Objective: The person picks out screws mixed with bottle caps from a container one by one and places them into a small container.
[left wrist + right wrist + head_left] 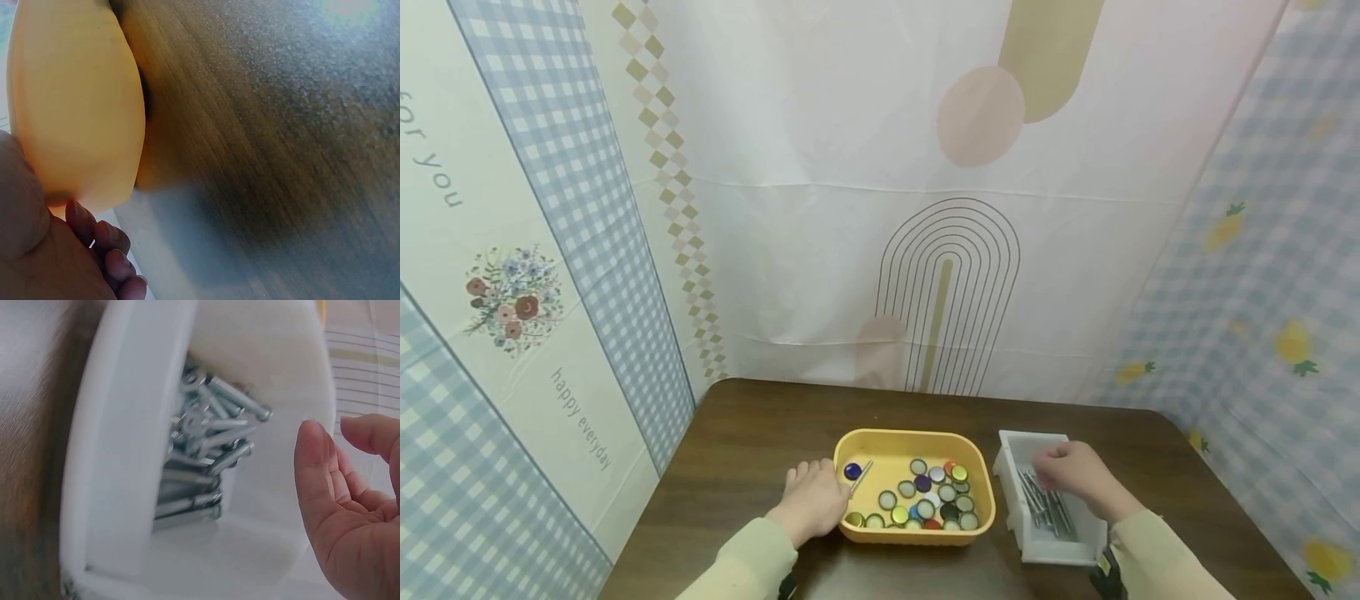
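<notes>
My left hand (816, 500) grips the left side of a yellow plastic basket (917, 439), its fingers against the outer wall in the left wrist view. Inside the basket lie many bottle caps (926, 508), mostly toward the right and front. A thin silver rod (862, 478), like a bolt, leans close to my left thumb, near a dark blue cap (852, 471). My right hand (1078, 475) hovers over a white plastic bin (1032, 546), thumb and index finger apart, with nothing between them. Silver bolts (212, 434) lie heaped in that bin.
Both containers stand side by side on a dark brown wooden table (752, 417). Behind it hangs a white patterned cloth (805, 267). Blue checked cloths (1292, 250) hang at the left and right.
</notes>
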`<state>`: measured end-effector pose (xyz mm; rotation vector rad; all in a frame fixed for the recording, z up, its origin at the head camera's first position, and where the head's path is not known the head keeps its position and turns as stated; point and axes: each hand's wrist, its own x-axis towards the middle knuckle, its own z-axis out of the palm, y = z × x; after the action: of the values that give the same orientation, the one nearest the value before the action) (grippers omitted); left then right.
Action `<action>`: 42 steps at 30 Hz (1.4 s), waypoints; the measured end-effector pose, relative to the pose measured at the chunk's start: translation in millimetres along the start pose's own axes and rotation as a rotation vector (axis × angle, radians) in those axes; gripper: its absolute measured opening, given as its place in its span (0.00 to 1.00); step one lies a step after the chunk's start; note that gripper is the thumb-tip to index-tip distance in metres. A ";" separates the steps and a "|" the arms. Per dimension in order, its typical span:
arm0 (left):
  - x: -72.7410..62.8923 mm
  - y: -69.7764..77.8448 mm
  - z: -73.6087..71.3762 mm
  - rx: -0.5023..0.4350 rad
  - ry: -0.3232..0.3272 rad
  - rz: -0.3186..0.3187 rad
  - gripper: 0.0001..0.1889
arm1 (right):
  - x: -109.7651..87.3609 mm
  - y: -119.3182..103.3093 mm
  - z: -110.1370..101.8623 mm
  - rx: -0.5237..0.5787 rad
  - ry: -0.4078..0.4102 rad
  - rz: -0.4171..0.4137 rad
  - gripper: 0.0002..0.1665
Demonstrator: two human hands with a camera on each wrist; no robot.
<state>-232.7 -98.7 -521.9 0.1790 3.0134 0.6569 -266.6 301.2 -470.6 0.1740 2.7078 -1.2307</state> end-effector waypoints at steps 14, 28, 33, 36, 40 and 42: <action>-1.2 -3.5 -1.0 0.002 -0.016 -0.023 0.16 | 11.2 -51.4 34.2 0.201 -0.090 -0.016 0.25; -3.1 -3.1 -2.1 -0.006 0.005 -0.015 0.15 | 14.7 -110.9 116.8 0.289 -0.316 -0.031 0.17; -3.1 -2.0 -2.5 -0.004 0.006 -0.012 0.15 | 15.9 -124.0 146.6 0.278 -0.371 -0.018 0.16; -2.5 -1.5 -2.2 -0.001 0.018 -0.008 0.15 | 16.4 -131.7 162.0 0.242 -0.366 -0.016 0.16; -0.9 -0.5 -1.4 -0.010 0.025 -0.001 0.15 | 17.4 -140.0 179.2 0.163 -0.338 -0.019 0.15; -0.8 0.4 -1.7 -0.015 0.022 0.003 0.15 | 17.7 -142.5 186.2 0.126 -0.324 -0.016 0.13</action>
<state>-232.0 -99.1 -520.2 0.1770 3.0293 0.6855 -290.1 68.1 -489.7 -0.0308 2.3629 -1.3070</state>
